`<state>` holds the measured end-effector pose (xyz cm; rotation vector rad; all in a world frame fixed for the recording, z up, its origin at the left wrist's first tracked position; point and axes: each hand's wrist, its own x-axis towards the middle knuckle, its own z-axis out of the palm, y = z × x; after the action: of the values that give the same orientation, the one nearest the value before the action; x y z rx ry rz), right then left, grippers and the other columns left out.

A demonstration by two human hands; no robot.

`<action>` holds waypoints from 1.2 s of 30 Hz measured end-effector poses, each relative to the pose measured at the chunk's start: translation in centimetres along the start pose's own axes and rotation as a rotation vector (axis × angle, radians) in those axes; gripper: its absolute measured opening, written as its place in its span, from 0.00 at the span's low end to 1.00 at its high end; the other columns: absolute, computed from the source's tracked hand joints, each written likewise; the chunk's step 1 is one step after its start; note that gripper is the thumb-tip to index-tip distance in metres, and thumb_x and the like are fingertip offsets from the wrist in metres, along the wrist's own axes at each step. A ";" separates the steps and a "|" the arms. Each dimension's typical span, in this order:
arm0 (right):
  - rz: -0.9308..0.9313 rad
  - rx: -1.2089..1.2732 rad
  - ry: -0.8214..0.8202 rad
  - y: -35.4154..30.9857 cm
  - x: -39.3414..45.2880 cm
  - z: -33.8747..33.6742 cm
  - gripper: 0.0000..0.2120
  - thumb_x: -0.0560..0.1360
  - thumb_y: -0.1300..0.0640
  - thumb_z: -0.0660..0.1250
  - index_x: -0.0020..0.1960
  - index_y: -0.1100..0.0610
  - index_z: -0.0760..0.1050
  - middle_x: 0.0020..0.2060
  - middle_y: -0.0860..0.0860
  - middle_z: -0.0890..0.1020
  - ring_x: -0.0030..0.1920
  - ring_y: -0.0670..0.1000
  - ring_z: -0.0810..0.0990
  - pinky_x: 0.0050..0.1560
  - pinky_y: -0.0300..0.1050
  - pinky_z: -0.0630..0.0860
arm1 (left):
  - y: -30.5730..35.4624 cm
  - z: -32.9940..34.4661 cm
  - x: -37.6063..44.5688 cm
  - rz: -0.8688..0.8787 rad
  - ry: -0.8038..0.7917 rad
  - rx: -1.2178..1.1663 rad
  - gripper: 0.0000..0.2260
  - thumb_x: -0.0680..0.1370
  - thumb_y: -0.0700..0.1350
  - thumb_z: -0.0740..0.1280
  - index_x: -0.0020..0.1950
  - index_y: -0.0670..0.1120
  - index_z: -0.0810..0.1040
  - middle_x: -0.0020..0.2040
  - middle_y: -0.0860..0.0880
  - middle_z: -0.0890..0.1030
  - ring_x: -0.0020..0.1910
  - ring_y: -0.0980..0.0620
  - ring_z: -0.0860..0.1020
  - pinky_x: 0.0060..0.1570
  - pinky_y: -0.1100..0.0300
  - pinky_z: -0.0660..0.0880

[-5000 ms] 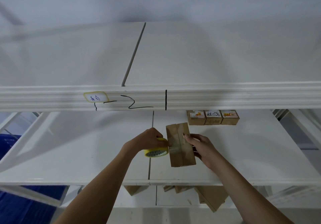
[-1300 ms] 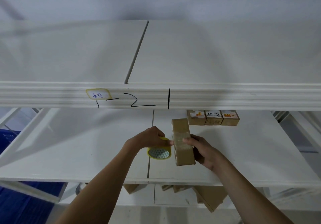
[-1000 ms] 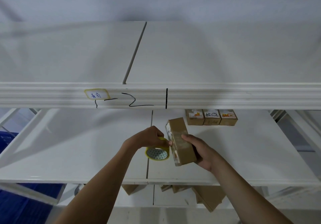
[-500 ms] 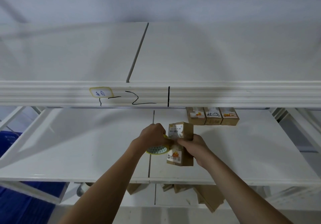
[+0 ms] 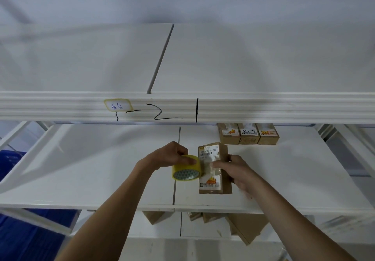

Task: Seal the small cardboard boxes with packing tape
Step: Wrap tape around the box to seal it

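Since half a second ago, box (image 5: 214, 168) rotated, label face up. Left hand (image 5: 172, 156) grips tape roll (image 5: 186, 170); right hand (image 5: 236, 171) grips box. Risk: slack tape wrinkles, skews off seam.

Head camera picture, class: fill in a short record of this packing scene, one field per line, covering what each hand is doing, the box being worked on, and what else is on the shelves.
left hand: grips the yellow tape roll
right hand: holds the cardboard box, thumb pressing clear tape onto its labelled face
box position: upright, above the middle shelf
finished boxes: three in a row at the back of the shelf
lower shelf: more cardboard pieces, partly hidden
upper shelf edge: handwritten label
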<state>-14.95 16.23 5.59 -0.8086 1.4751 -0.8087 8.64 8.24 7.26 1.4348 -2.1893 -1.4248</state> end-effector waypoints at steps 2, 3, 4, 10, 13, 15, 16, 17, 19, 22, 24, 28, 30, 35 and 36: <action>0.007 0.006 -0.010 0.1 0.1 0.2 0.17 0.72 0.61 0.77 0.59 0.58 0.79 0.48 0.54 0.87 0.49 0.54 0.87 0.51 0.51 0.83 | -0.3 0.0 0.1 -0.002 0.003 0.012 0.19 0.74 0.55 0.76 0.30 0.47 0.73 0.30 0.51 0.72 0.33 0.56 0.73 0.36 0.62 0.69; 0.010 0.009 -0.013 0.2 0.1 0.2 0.17 0.72 0.61 0.77 0.59 0.58 0.79 0.48 0.54 0.87 0.49 0.54 0.87 0.52 0.52 0.83 | -0.3 0.0 0.2 0.000 0.005 0.022 0.19 0.73 0.55 0.76 0.31 0.47 0.73 0.30 0.51 0.72 0.33 0.56 0.73 0.36 0.61 0.69; 0.011 0.017 -0.017 0.2 0.1 0.2 0.17 0.72 0.61 0.77 0.60 0.58 0.79 0.48 0.54 0.87 0.50 0.55 0.87 0.54 0.53 0.83 | -0.5 -0.1 0.3 0.000 0.006 0.039 0.18 0.73 0.55 0.76 0.31 0.47 0.74 0.30 0.51 0.73 0.33 0.55 0.73 0.37 0.61 0.69; -0.024 0.037 -0.083 -0.4 -0.3 -0.7 0.17 0.73 0.61 0.75 0.61 0.58 0.79 0.51 0.54 0.87 0.51 0.54 0.87 0.53 0.52 0.83 | -2.0 -0.1 -0.1 -0.124 0.108 0.293 0.22 0.70 0.65 0.74 0.34 0.47 0.77 0.33 0.51 0.77 0.32 0.57 0.76 0.33 0.66 0.71; -0.023 0.063 -0.115 -0.3 -0.4 -0.8 0.16 0.74 0.62 0.74 0.62 0.58 0.79 0.51 0.55 0.87 0.52 0.56 0.87 0.54 0.53 0.82 | -2.1 0.5 0.1 -0.121 0.114 0.294 0.21 0.71 0.64 0.74 0.33 0.48 0.76 0.33 0.53 0.78 0.32 0.58 0.77 0.31 0.69 0.70; -0.020 0.094 -0.142 -0.1 -0.4 -0.9 0.17 0.75 0.62 0.73 0.63 0.58 0.79 0.52 0.56 0.87 0.53 0.57 0.86 0.57 0.56 0.82 | -2.0 0.7 0.3 -0.112 0.125 0.297 0.20 0.71 0.64 0.74 0.34 0.48 0.77 0.35 0.52 0.79 0.34 0.57 0.78 0.32 0.68 0.70; -0.020 0.106 -0.150 0.0 -0.4 -1.0 0.17 0.75 0.62 0.73 0.63 0.58 0.78 0.53 0.56 0.87 0.54 0.57 0.86 0.58 0.57 0.81 | -1.9 0.8 0.5 -0.109 0.130 0.297 0.20 0.71 0.64 0.74 0.34 0.48 0.77 0.35 0.52 0.80 0.35 0.57 0.79 0.33 0.68 0.71; -0.019 0.117 -0.153 0.2 -0.3 -1.0 0.17 0.75 0.62 0.73 0.64 0.58 0.78 0.53 0.57 0.86 0.54 0.58 0.86 0.58 0.57 0.81 | -1.9 0.8 0.6 -0.109 0.130 0.292 0.21 0.71 0.64 0.74 0.33 0.48 0.77 0.35 0.52 0.80 0.35 0.56 0.79 0.34 0.67 0.71; -0.019 0.132 -0.156 0.2 -0.3 -1.1 0.18 0.75 0.62 0.73 0.64 0.59 0.78 0.53 0.57 0.86 0.54 0.58 0.86 0.57 0.57 0.81 | -2.0 1.0 0.9 -0.108 0.117 0.280 0.22 0.70 0.65 0.74 0.32 0.48 0.76 0.34 0.51 0.79 0.35 0.55 0.79 0.35 0.64 0.73; -0.026 0.154 -0.170 0.2 -0.4 -1.1 0.17 0.76 0.62 0.72 0.64 0.60 0.77 0.54 0.58 0.86 0.54 0.59 0.86 0.55 0.56 0.82 | -1.9 1.0 1.2 -0.115 0.094 0.271 0.23 0.70 0.67 0.73 0.33 0.47 0.78 0.34 0.51 0.78 0.36 0.54 0.79 0.37 0.61 0.73; -0.029 0.181 -0.188 0.2 -0.5 -1.1 0.17 0.76 0.62 0.71 0.65 0.60 0.77 0.54 0.59 0.86 0.55 0.60 0.85 0.55 0.56 0.81 | -1.7 1.1 1.4 -0.118 0.077 0.265 0.23 0.70 0.68 0.72 0.34 0.48 0.78 0.34 0.51 0.77 0.35 0.54 0.78 0.37 0.62 0.73; -0.024 0.226 -0.243 0.1 -0.6 -1.1 0.19 0.76 0.61 0.69 0.66 0.61 0.76 0.57 0.60 0.85 0.57 0.61 0.84 0.55 0.56 0.81 | -1.6 1.3 1.7 -0.109 0.026 0.215 0.23 0.70 0.67 0.72 0.35 0.47 0.78 0.35 0.50 0.78 0.37 0.54 0.78 0.39 0.61 0.73; -0.019 0.251 -0.267 0.0 -0.7 -1.1 0.21 0.75 0.60 0.69 0.67 0.61 0.75 0.58 0.60 0.84 0.58 0.61 0.84 0.57 0.57 0.81 | -1.7 1.4 1.7 -0.096 -0.002 0.166 0.22 0.71 0.66 0.73 0.36 0.46 0.80 0.36 0.48 0.79 0.38 0.53 0.79 0.40 0.60 0.75; 0.017 0.306 -0.293 -0.4 -1.1 -0.9 0.22 0.77 0.53 0.67 0.68 0.59 0.75 0.59 0.61 0.83 0.59 0.62 0.83 0.55 0.56 0.82 | -1.3 1.7 1.4 -0.047 -0.017 0.037 0.17 0.75 0.59 0.73 0.35 0.47 0.79 0.37 0.48 0.80 0.39 0.53 0.80 0.40 0.63 0.74; 0.029 0.312 -0.295 -0.5 -1.3 -0.8 0.20 0.78 0.51 0.65 0.67 0.59 0.75 0.59 0.61 0.83 0.58 0.61 0.83 0.54 0.55 0.83 | -1.3 1.8 1.4 -0.043 -0.011 0.017 0.17 0.75 0.59 0.72 0.35 0.47 0.79 0.37 0.47 0.80 0.39 0.53 0.80 0.40 0.62 0.74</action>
<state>-15.66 17.08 6.72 -0.6370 1.0648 -0.8331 7.67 8.11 4.86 1.4920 -2.1951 -1.4347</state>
